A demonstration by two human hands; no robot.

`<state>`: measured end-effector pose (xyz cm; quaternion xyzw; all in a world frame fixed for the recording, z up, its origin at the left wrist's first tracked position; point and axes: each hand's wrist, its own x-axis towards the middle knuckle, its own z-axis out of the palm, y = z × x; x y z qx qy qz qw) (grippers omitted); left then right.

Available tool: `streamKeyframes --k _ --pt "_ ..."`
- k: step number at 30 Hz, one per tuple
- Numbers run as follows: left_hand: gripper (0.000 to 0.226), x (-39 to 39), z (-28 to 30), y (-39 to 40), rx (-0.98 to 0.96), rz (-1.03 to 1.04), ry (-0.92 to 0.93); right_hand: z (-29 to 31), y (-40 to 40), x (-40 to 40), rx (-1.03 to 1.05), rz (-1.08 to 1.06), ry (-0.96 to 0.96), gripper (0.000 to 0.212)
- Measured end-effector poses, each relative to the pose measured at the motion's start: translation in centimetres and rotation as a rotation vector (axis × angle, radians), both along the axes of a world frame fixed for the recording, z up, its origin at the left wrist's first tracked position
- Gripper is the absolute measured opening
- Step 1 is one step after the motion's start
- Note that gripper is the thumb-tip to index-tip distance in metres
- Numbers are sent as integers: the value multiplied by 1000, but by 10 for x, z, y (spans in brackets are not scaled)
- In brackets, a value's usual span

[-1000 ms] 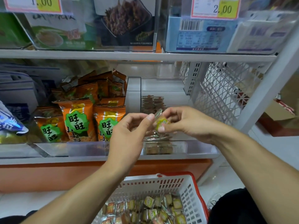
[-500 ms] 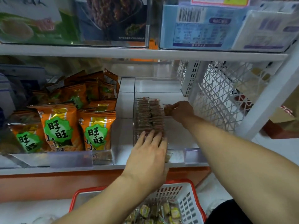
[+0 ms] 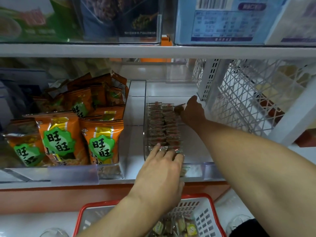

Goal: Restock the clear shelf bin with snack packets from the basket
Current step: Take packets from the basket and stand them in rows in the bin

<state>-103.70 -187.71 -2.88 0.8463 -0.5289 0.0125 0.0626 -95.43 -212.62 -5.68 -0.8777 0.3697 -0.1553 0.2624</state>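
I've got my right hand (image 3: 192, 109) pinching a snack packet (image 3: 179, 107) at the far end of the clear bin's (image 3: 145, 134) frame-centre row, left hand (image 3: 160, 170) flat-fingered bracing its near end, basket (image 3: 203, 216) below.

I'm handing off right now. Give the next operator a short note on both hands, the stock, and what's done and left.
Left hand: open, fingers flat against the front of the packet rows.
Right hand: reaching deep, grip pinching a small brown snack packet at the back of the rows.
Clear plastic shelf bin: two rows in, right side bare.
Red-rimmed white basket: packets remain.
Left: seat this one, keep restocking.
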Motion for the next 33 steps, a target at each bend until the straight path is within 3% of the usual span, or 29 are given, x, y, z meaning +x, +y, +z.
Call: streamKeyframes --k 3,6,10,15,22,30,33 --pt "63 -1 0 -1 -4 7 4 0 1 -5 -41 76 4 54" --pt "60 -2 1 -2 -3 14 10 2 -1 -5 -164 72 92 36" --pt "58 -2 1 -1 -2 16 9 6 1 -1 -140 19 83 47" --pt "55 -3 3 0 -9 19 17 6 2 -3 -340 142 159 15" --pt "51 -3 2 0 -5 20 17 10 -8 -1 -537 218 240 27" --pt "53 -4 3 -1 8 18 17 1 -12 3 -342 265 204 32" --pt "54 -4 3 -1 20 16 11 2 -20 -3 -500 329 259 27"
